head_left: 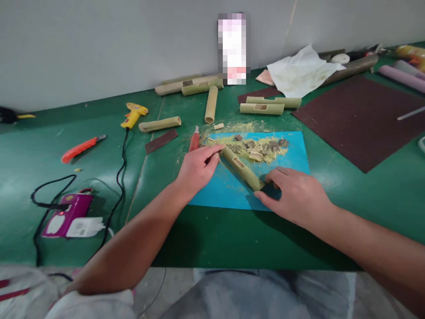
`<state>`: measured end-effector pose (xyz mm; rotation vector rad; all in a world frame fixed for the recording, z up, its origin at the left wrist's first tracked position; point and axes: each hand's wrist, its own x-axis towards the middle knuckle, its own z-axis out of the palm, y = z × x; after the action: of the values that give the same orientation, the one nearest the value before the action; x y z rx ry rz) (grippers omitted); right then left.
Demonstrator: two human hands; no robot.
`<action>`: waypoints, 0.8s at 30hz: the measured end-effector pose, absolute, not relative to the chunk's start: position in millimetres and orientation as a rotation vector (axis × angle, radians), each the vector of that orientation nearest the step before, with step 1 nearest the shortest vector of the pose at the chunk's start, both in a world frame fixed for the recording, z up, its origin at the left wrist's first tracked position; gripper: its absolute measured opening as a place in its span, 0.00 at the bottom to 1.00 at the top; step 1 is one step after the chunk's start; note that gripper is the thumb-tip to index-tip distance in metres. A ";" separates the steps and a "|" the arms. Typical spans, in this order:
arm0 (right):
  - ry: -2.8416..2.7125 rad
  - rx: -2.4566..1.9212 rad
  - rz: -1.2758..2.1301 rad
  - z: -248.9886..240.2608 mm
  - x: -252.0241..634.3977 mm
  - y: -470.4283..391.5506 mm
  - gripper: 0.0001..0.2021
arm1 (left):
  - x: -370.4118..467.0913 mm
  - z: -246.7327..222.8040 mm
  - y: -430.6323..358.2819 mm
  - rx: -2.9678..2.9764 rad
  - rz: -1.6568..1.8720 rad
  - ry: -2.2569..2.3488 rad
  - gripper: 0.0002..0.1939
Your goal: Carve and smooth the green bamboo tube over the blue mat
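Observation:
A notched bamboo tube lies aslant over a blue sheet, its rectangular cut-out facing up. My left hand is closed on the tube's far left end with thumb and fingertips. At the near right end, my right hand grips the tube between thumb and curled fingers. Behind the tube lies a heap of pale shavings with dark brown scraps and small bamboo chips. A red-handled cutter rests just beyond my left hand, partly hidden by it.
More bamboo tubes lie farther back. To the left are a yellow glue gun with a black cord, an orange utility knife and a purple box. Brown sandpaper and a white cloth lie right. A blurred-out upright screen leans on the wall.

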<state>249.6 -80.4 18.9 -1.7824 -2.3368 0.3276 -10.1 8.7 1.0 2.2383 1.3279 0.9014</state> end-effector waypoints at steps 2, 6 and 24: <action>-2.338 -1.780 0.336 19.5 249.0 -80.4 0.12 | -8.3 1.1 6.5 2.279 0.921 1.285 0.16; -2.326 -1.776 0.356 20.3 248.9 -80.3 0.11 | -6.2 -0.1 4.8 2.353 0.931 1.247 0.16; -2.339 -1.674 0.359 14.0 251.6 -79.0 0.09 | 15.8 12.1 -30.6 2.381 0.923 1.005 0.15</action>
<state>251.6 -79.0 14.0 -1.6738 -2.3386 0.3591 15.8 -30.6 12.1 2.3806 1.0046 0.9232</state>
